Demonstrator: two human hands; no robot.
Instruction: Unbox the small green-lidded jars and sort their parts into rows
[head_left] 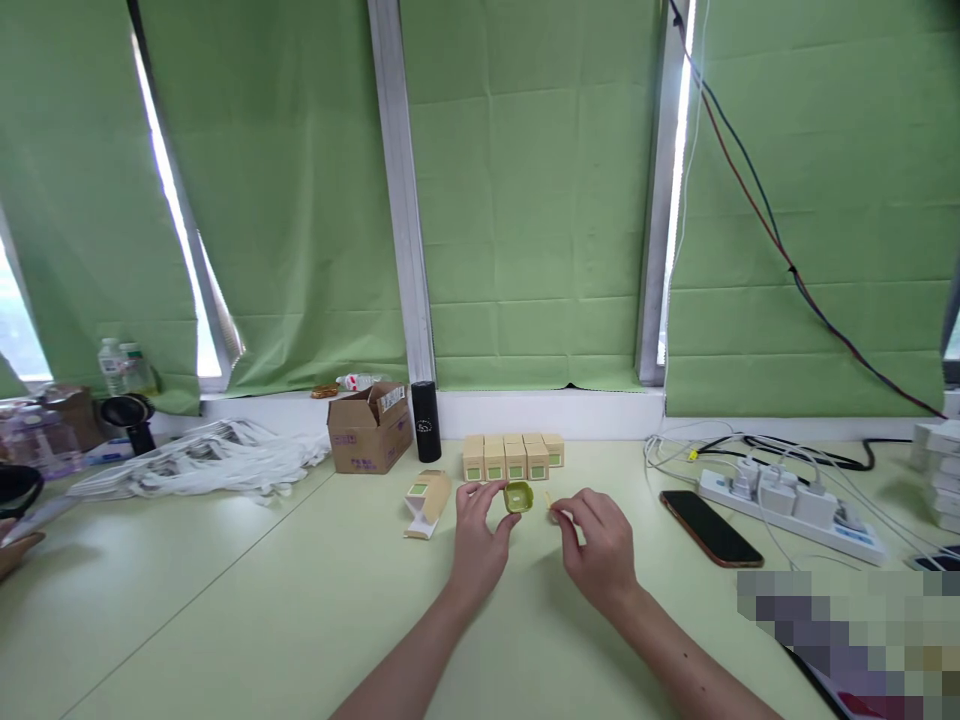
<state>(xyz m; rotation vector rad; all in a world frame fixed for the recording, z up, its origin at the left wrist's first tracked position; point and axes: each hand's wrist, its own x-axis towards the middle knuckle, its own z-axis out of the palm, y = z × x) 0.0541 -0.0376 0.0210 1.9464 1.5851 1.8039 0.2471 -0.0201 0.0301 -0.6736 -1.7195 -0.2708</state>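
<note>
My left hand [480, 535] grips a small green square dish [518, 497] between thumb and fingers, its hollow side turned towards me. To its right, my right hand [598, 540] is closed in a pinch. A tiny pale yellow piece [549, 500] shows at those fingertips, too small to name, a little apart from the dish. Left of my left hand lies a small opened kraft carton [427, 500] with a white flap and a green label. Behind my hands, several small kraft boxes [505, 458] with green labels stand close together in a row.
At the back are a brown cardboard box [367, 430] and a black cylinder [426, 422]. White straps [217, 460] are piled left. On the right lie a phone [711, 528] and a power strip [791, 512] with cables. Another person's hand [19, 550] shows at the left edge.
</note>
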